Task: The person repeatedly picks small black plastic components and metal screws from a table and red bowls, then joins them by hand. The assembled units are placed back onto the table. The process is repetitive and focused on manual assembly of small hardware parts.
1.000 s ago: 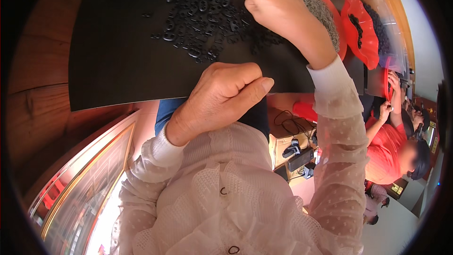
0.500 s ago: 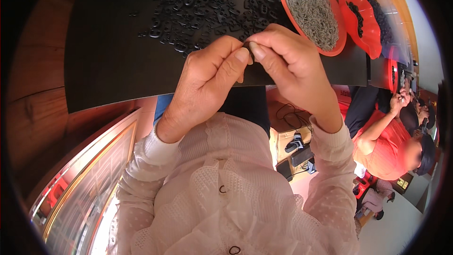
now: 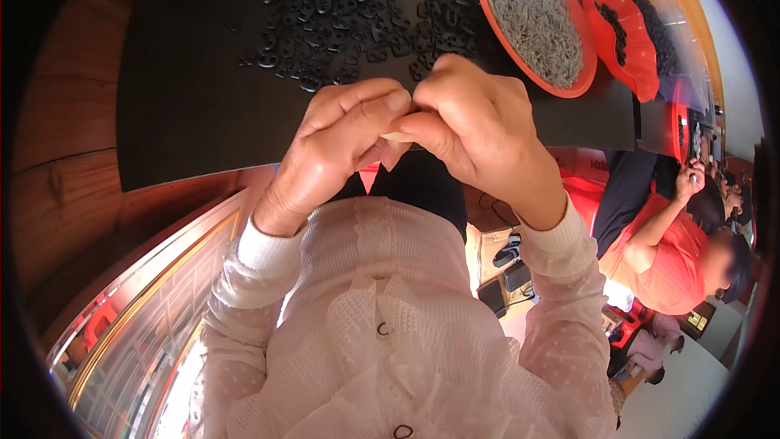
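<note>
My left hand (image 3: 333,134) and my right hand (image 3: 475,118) meet just above the near edge of the black table (image 3: 203,126). Both have their fingers closed and pressed together at the tips. Whatever sits between them is covered by the fingers; only a dark sliver shows. My right thumb points left, its nail towards me. Just beyond my hands lie many small black parts (image 3: 325,4), rounded and with holes in them, loosely spread. To the right of these stands an orange-red bowl (image 3: 587,81) heaped with small silvery metal pieces (image 3: 532,24).
A red wavy-edged dish (image 3: 642,57) with small black pieces stands beyond the bowl, beside a dark heap. At the right a person in an orange-red shirt (image 3: 658,256) works with raised hands. Below the table a carton (image 3: 496,256) carries black devices.
My hands have come slightly lower and turned inward. The small dark piece that showed between my thumbs is now hidden by the fingers.
</note>
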Demonstrator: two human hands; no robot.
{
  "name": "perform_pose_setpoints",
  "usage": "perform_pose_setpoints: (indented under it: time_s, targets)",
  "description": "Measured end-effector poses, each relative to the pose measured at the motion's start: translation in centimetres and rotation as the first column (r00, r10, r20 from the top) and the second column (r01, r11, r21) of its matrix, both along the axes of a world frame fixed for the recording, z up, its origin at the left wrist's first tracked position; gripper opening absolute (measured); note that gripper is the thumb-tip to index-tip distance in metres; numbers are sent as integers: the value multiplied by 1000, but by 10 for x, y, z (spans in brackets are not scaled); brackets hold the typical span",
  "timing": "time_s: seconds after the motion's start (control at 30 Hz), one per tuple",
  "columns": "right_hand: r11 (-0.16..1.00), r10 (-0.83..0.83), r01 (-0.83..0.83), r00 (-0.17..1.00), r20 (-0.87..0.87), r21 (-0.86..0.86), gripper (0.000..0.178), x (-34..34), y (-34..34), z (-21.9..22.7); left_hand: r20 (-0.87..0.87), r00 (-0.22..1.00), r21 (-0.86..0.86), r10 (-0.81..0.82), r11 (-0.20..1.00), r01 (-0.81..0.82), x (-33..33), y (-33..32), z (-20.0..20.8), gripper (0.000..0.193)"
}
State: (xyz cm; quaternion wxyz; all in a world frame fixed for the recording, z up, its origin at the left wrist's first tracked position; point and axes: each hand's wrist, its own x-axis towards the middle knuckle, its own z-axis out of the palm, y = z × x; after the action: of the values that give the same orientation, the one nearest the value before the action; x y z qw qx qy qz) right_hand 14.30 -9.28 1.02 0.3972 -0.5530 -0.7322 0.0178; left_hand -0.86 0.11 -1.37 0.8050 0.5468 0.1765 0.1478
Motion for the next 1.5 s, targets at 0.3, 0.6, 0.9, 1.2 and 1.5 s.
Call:
perform_pose_setpoints:
  time_s: [0.3,0.6,0.9,1.2,1.5]
  targets:
    - [963,-57,49,998,-21,-264,21,-1,-14,11,-30,999,168,33,985,-27,1,-7,3,15]
    - [945,-59,30,995,-81,-326,13,6,-19,10,57,996,323,74,942,-88,7,-12,-14,7]
    - [939,-112,102,994,-12,-327,7,4,-25,11,53,995,357,84,929,-97,8,-13,-6,9]
    - [857,-395,444,892,220,-263,18,137,-24,23,42,991,376,128,917,-134,8,-14,-3,10]
    - [752,-428,543,834,350,-375,28,148,12,5,28,995,327,93,940,-97,5,-12,1,5]
